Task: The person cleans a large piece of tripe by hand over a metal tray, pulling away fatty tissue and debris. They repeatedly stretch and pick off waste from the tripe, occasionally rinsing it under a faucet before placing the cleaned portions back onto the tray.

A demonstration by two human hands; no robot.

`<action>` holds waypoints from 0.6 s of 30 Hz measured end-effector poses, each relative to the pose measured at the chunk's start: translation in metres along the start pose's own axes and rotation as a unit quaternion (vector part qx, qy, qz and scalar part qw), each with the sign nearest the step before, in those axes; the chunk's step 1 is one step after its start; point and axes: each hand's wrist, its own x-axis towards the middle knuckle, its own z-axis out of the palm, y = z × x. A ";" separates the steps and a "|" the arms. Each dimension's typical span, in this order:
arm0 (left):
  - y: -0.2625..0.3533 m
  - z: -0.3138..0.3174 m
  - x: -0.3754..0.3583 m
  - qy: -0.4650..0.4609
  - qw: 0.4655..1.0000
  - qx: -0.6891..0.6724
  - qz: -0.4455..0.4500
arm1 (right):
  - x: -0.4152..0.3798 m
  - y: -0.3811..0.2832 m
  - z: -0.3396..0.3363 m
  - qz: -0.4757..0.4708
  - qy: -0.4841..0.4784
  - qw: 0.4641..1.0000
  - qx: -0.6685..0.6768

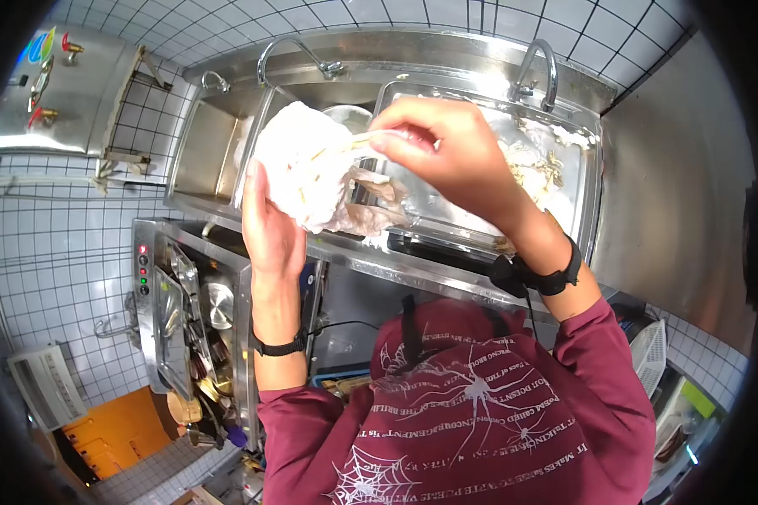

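A large white, soft-looking piece of food, overexposed and ragged at its lower right edge, is held up over the sinks. My left hand supports it from below and the left side, with its fingers mostly behind it. On its right side my right hand pinches a thin pale strand that stretches from the piece. What exactly the piece is cannot be made out. To the right, a metal tray holds pale shreds and yellowish scraps.
Two curved faucets rise at the sink's back edge. An empty-looking basin is at the left. Below it stands a steel rack with pans and utensils. A steel panel borders the right side.
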 end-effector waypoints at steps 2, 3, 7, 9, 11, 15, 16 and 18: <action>0.000 -0.003 -0.001 -0.016 1.000 -0.010 -0.014 | 0.000 -0.002 -0.010 0.044 -0.031 0.998 0.037; 0.000 -0.004 0.000 -0.016 1.000 -0.014 -0.013 | 0.002 0.000 -0.014 0.044 -0.033 0.998 0.034; -0.002 -0.001 0.002 -0.016 1.000 -0.005 -0.021 | 0.014 -0.006 -0.039 0.075 -0.061 0.981 0.169; -0.003 -0.003 0.002 0.004 1.000 -0.001 -0.016 | 0.017 -0.007 -0.048 0.078 -0.076 0.984 0.142; -0.005 -0.012 0.002 -0.024 0.998 0.052 -0.012 | 0.017 -0.009 -0.050 0.083 -0.080 0.984 0.139; -0.004 -0.006 0.006 0.025 0.997 0.068 -0.019 | 0.018 0.005 -0.045 0.020 -0.108 0.985 0.134; -0.002 -0.010 0.005 0.049 0.996 0.073 -0.011 | 0.018 0.007 -0.044 0.025 -0.106 0.985 0.132; -0.001 -0.025 0.007 0.117 0.993 0.028 -0.014 | 0.014 0.009 -0.049 -0.041 -0.137 0.989 -0.028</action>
